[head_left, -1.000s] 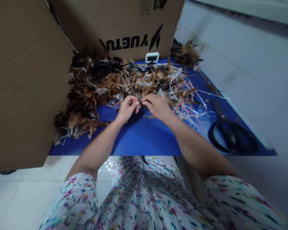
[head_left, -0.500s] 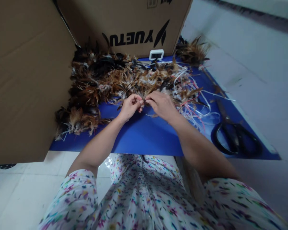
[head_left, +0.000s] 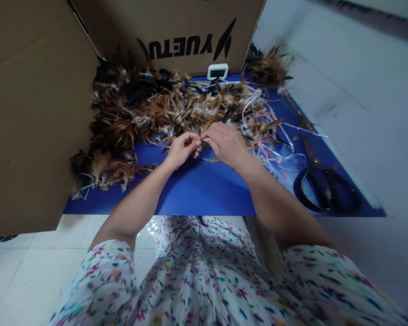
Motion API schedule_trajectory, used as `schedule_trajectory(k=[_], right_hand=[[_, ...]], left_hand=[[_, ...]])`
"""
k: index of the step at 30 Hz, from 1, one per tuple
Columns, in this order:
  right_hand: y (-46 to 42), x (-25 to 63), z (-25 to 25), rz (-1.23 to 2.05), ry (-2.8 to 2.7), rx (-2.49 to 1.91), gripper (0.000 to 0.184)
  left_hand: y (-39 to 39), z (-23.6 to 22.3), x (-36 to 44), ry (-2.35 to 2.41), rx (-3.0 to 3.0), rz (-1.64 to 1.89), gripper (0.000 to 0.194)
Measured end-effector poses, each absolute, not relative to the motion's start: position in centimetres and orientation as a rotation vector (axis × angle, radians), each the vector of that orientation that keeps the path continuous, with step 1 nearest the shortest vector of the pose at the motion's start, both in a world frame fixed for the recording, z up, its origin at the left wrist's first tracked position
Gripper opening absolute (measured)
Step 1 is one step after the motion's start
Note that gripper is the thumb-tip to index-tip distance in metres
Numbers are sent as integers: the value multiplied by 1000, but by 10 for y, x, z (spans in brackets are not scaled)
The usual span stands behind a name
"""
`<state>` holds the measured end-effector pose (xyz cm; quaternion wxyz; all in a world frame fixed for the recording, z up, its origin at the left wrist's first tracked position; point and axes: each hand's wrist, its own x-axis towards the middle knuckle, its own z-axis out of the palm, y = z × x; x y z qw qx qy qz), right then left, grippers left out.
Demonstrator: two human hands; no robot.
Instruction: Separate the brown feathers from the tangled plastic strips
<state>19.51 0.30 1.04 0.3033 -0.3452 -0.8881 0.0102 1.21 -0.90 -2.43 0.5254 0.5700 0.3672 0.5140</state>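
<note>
My left hand (head_left: 181,151) is closed in a pinch above the blue tabletop (head_left: 204,194). Between its thumb and forefinger sits a small tuft of feathers (head_left: 199,147), mostly covered by the fingers. My right hand (head_left: 227,142) comes in from the other side, its fingertips pinched together at the same tuft and almost touching the left fingertips. Just beyond both hands spreads a pile of brown, black and white feathers (head_left: 177,104). White and pink ties (head_left: 275,149) lie tangled to the right of my right hand.
Large black-handled scissors (head_left: 326,183) rest at the right front. A small white digital display (head_left: 218,71) stands before a cardboard box (head_left: 177,22). Another cardboard panel (head_left: 30,127) rises at left. Feather bundles sit at the left front (head_left: 104,170) and back right (head_left: 268,68).
The camera view has shifted slightly, so the whole scene sits a bit further left and up. Both hands stay together at the feather tuft, with only small finger movement.
</note>
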Motion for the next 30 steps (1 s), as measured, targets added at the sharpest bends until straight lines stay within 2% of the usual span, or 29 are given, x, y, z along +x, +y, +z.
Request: schedule_trajectory(k=[20, 30], right_hand=[[2, 190, 13, -320, -2506, -854, 33], [15, 196, 9, 384, -2159, -789, 22]], left_hand=[[-12, -21, 12, 927, 1497, 1153, 48], [-15, -11, 18, 853, 1223, 1238, 51]])
